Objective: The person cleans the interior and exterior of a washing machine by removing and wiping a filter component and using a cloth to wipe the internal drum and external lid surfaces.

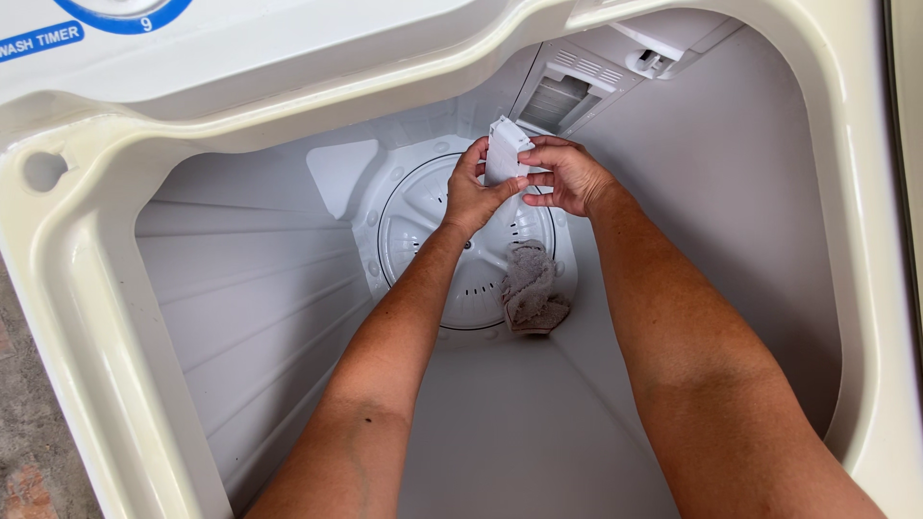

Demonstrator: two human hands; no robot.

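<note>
Hands, left (pixel 471 192) and right (pixel 567 178), pinch white filter piece (pixel 505 149) mid-tub (pixel 750 192), walls well apart.

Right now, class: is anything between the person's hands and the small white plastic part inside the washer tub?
Nothing visible. Both the left hand and right hand already grip the white part. The grey cloth lies below on the tub floor, apart from it.

This looks like a wash place at a home. A big cream plastic washing machine (pixel 870 240) stands open at the top, and its white tub (pixel 240 288) has ribbed walls. A round white spinner disc (pixel 433 221) sits at the bottom, with a small grey rag (pixel 532 293) on it. A blue-ringed timer dial (pixel 120 12) is on top. Rough grey concrete floor (pixel 29 423) shows beside the machine.
</note>
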